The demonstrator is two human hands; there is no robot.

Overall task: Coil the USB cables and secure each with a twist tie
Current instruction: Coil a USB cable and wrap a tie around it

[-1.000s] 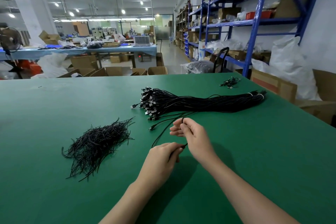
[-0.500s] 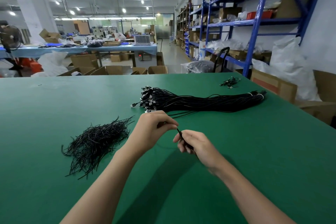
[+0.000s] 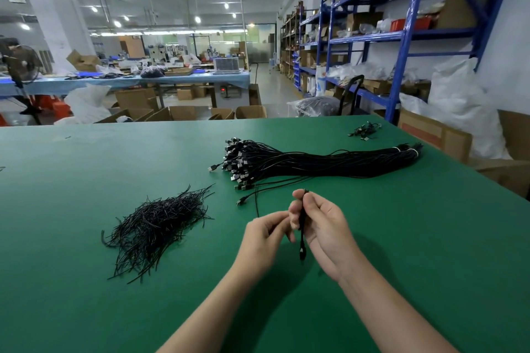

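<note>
A thick bundle of black USB cables point(image 3: 321, 163) lies across the green table point(image 3: 86, 295), plugs fanned out at its left end. A heap of black twist ties point(image 3: 155, 226) sits to the left. My right hand point(image 3: 324, 226) grips a folded length of one black cable point(image 3: 301, 241), which hangs down past my palm. My left hand point(image 3: 265, 235) pinches the same cable just left of it. The cable's free end trails up the table toward a loose plug point(image 3: 240, 201).
A small cluster of coiled cables point(image 3: 364, 131) lies at the table's far right. Cardboard boxes point(image 3: 436, 135) and white bags stand past the right edge, under blue shelving point(image 3: 401, 37). More boxes line the far edge.
My left hand has dropped back from near the bundle to meet my right hand. My right hand has lifted and turned, holding the folded cable upright.
</note>
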